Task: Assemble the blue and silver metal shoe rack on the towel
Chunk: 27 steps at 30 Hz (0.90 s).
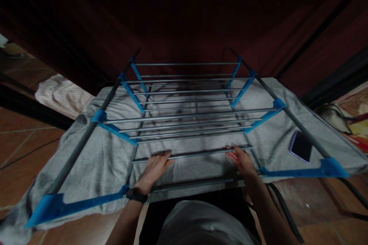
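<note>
- Nearest the camera: the person's grey shirt [201, 224], both forearms reaching forward, a dark watch [137, 196] on the left wrist.
- Left hand [155, 168] lies palm down on a loose metal rod [192, 154], fingers close together and draped over its left end; whether they clamp it, cannot tell.
- Right hand [241, 159] is on the same rod near its right end, fingers together and curled over it, thumb side toward the middle.
- The rod runs crosswise inside a rack [186, 116], just in front of the nearest fitted rung tier, not seated in the blue brackets.
- Rack: grey tubes and blue plastic joints, lying flat on a grey cloth [94, 160] over a low surface.
- Right of the rack's rails, on the cloth, a dark phone [301, 146], well apart from the right hand.
- Left, beyond the cloth, a striped fabric bundle [61, 93] on the tiled floor [20, 145].
- Farthest: dark red curtain [184, 19], very dim.
</note>
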{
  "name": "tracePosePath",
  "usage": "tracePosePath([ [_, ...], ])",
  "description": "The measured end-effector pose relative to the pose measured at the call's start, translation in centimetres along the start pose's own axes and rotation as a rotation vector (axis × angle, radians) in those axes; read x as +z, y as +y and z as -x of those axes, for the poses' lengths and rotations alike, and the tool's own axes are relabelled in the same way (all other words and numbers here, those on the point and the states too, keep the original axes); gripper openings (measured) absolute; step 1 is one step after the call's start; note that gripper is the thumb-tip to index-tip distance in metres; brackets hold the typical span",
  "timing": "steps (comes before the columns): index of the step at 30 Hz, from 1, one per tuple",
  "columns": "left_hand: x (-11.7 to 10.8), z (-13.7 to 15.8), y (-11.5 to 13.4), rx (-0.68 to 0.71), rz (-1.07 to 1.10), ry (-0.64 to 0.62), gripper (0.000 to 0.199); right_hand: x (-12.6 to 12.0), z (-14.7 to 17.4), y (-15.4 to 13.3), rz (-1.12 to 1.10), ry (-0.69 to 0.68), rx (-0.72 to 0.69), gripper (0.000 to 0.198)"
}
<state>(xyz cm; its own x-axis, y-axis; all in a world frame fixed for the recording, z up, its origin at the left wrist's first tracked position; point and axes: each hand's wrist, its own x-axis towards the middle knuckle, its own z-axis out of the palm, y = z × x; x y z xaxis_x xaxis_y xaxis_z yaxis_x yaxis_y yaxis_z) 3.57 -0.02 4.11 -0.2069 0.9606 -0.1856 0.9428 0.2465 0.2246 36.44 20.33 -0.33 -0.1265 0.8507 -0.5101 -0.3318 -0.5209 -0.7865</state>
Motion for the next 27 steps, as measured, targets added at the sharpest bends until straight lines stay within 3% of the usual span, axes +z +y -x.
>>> tracePosePath([
  [8,-0.1,-0.3,0.2,0.033,-0.005,-0.014,0.038,0.0,-0.4,0.1,-0.017,0.044,0.019,0.027],
  [27,-1.2,-1.5,0.0,-0.113,0.045,-0.188,0.033,0.3,0.0,-0.2,0.011,0.050,0.033,0.035],
])
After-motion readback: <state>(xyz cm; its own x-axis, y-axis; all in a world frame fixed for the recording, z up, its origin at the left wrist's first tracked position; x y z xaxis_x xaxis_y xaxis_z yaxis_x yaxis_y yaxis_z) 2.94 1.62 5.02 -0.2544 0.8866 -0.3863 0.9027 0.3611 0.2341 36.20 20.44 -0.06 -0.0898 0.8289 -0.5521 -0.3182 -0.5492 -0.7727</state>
